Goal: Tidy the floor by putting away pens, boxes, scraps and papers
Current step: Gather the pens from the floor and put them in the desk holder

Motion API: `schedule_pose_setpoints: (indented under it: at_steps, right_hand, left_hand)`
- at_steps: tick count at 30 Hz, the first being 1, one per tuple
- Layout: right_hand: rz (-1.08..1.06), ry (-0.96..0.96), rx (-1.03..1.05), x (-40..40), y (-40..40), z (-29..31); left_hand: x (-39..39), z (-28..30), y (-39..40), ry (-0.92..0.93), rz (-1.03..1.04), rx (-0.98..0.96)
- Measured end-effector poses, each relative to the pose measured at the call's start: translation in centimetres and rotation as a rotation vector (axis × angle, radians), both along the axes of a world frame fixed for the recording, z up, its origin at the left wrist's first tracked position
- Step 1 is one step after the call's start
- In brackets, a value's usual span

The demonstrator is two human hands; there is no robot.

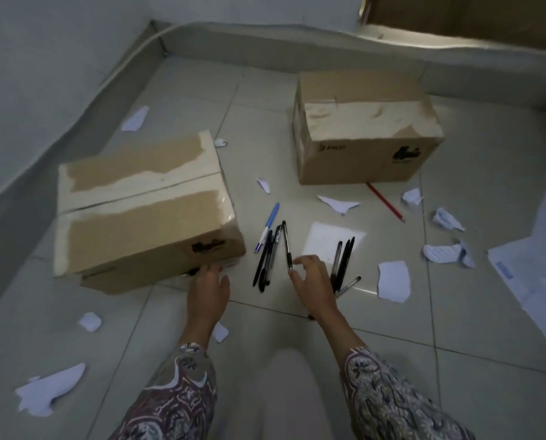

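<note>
Two closed cardboard boxes stand on the tiled floor, one at the left (144, 204) and one further back at the right (363, 128). Between them lie a blue-and-white pen (271, 217), a bunch of black pens (265, 262), a single black pen (286, 242) and more black pens (344, 265) beside a white square sheet (325, 239). My left hand (208, 284) is open, its fingertips at the left box's near corner. My right hand (311, 277) is open and curled, thumb and forefinger at the single pen's near end.
A red pencil (386, 201) lies in front of the right box. Torn paper scraps (393, 281) are strewn over the floor, with a larger one (49, 389) at the near left. Printed sheets (535, 274) lie at the right. Walls close off the left and back.
</note>
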State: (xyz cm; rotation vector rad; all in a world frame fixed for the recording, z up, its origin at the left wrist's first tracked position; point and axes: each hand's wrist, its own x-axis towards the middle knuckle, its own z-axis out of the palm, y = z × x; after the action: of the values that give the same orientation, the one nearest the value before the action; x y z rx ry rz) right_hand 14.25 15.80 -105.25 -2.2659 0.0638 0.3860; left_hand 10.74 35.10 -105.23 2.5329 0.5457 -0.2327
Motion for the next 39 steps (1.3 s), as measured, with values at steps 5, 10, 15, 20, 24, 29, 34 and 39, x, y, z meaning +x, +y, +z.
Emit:
schedule_pose_setpoints:
  at_steps: [5,10,15,20,24,29,34,39]
  right_hand:
    - [-0.058,-0.182,0.045,2.4,1.5,-4.2]
    - [-0.032,-0.284,0.075,3.4,2.0,-4.8]
    - [0.0,-0.284,0.05,2.9,1.3,-4.8]
    - [0.028,-0.279,0.04,2.6,1.5,-5.7]
    - [0.075,-0.276,0.04,2.2,2.3,-5.9]
    - [0.123,-0.304,0.062,2.7,3.2,-6.2]
    - [0.151,-0.304,0.024,4.6,4.3,-6.2]
    - [0.336,-0.353,-0.265,8.6,5.6,-6.0]
  left_hand:
    - [0.6,-5.3,0.0,-0.167,-0.031,0.111]
    - [1.3,-7.1,0.5,-0.167,-0.08,0.334]
    - [1.2,-6.6,0.0,-0.128,-0.117,0.444]
    - [1.2,-6.3,0.1,-0.205,-0.257,0.547]
    - [0.7,-6.6,0.1,-0.199,-0.318,0.606]
    - [0.4,-7.5,0.1,-0.214,-0.334,0.611]
    - [0.2,-7.4,0.0,-0.272,-0.392,0.589]
    - [0.9,-6.2,0.2,-0.358,-0.305,0.506]
